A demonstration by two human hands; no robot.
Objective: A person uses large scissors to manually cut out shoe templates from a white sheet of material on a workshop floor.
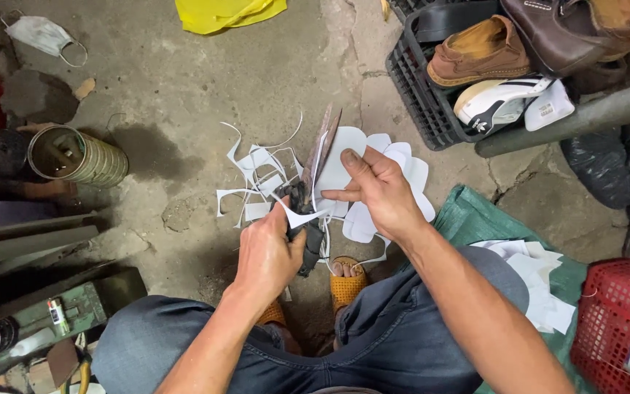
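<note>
Head view, looking down between the seated person's knees onto a bare grey concrete floor (184,80). The left hand (271,252) is wrapped tight around the dark handles of a pair of large rust-brown metal shears (315,171), whose blades point toward 12 o'clock and stand slightly parted. The right hand (380,193) pinches a stack of white, sole-shaped paper cut-outs (373,157) between thumb and fingers, holding it against the blades, at 3 o'clock of the shears. Thin white paper offcuts and curled strips (257,175) lie on the floor at 9 o'clock of the blades. Below the hands, an orange woven sandal (348,281) covers one foot. A black plastic crate (421,91) holding brown leather shoes and a white sneaker sits at 2 o'clock. An open metal tin (78,155) stands at 9 o'clock, well apart. A red plastic basket (621,321) sits at 4 o'clock beside a green woven sack (475,219) bearing further white paper pieces (541,281).
</note>
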